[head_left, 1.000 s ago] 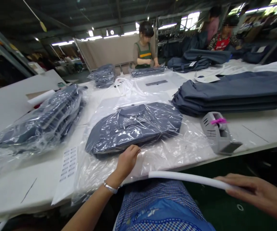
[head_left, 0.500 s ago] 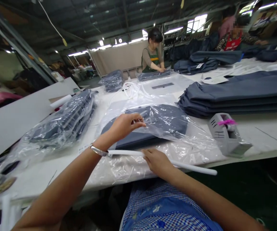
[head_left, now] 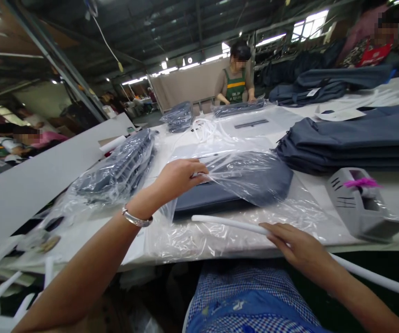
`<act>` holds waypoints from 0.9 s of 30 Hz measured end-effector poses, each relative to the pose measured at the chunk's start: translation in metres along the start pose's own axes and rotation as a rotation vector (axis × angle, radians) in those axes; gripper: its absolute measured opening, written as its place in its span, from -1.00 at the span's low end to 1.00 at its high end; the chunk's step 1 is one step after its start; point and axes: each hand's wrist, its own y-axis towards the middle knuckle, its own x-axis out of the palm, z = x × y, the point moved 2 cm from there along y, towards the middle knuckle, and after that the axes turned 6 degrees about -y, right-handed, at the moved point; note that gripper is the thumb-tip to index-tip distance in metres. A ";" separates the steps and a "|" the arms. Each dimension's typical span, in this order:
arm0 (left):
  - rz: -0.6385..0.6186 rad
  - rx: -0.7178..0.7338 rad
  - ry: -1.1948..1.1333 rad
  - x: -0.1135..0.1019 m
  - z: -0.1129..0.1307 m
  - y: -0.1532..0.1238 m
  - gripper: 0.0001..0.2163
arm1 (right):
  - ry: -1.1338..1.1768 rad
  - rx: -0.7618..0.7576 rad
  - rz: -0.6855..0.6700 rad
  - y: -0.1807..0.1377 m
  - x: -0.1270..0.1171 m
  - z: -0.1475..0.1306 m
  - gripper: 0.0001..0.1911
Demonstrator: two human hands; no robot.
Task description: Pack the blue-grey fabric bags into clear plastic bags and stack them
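A folded dark blue garment (head_left: 241, 187) lies partly inside a clear plastic bag (head_left: 254, 222) on the white table (head_left: 386, 187) in front of me. My left hand (head_left: 178, 178) pinches the bag's film at its mouth and lifts it over the garment. My right hand (head_left: 298, 247) rests closed on a long white tube (head_left: 230, 223) that lies across the bag's near edge and runs off to the lower right.
A heap of bagged garments (head_left: 123, 169) lies to the left. A stack of unbagged dark garments (head_left: 352, 136) is at the right, with a grey tape dispenser (head_left: 362, 203) in front of it. A person in a green apron (head_left: 236, 78) works at the far end.
My left hand went from the bag's near edge up to its mouth and took hold of the film. My right hand brought the white tube onto the bag, then slid right along it.
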 end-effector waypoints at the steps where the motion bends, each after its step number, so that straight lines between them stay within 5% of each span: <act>1: 0.015 0.004 -0.004 0.000 0.002 0.000 -0.79 | -0.019 0.025 0.010 -0.004 0.000 0.008 -0.60; 5: 0.025 0.015 -0.031 0.005 0.010 0.003 -0.76 | -0.061 0.004 -0.022 0.013 0.014 -0.005 -0.61; 12: -0.004 0.031 -0.083 0.022 0.022 0.005 -0.75 | -0.080 -0.330 -0.131 0.097 0.077 -0.115 -0.72; 15: 0.011 0.012 -0.131 0.026 0.021 0.004 -0.75 | -0.139 -0.441 -0.126 0.124 0.097 -0.141 -0.74; 20: 0.027 -0.017 -0.178 0.026 0.020 0.001 -0.73 | -0.221 -0.407 -0.005 0.143 0.095 -0.126 -0.82; 27: 0.022 -0.014 -0.250 0.038 0.026 -0.002 -0.73 | -0.228 -0.362 0.236 0.127 0.094 -0.073 -0.82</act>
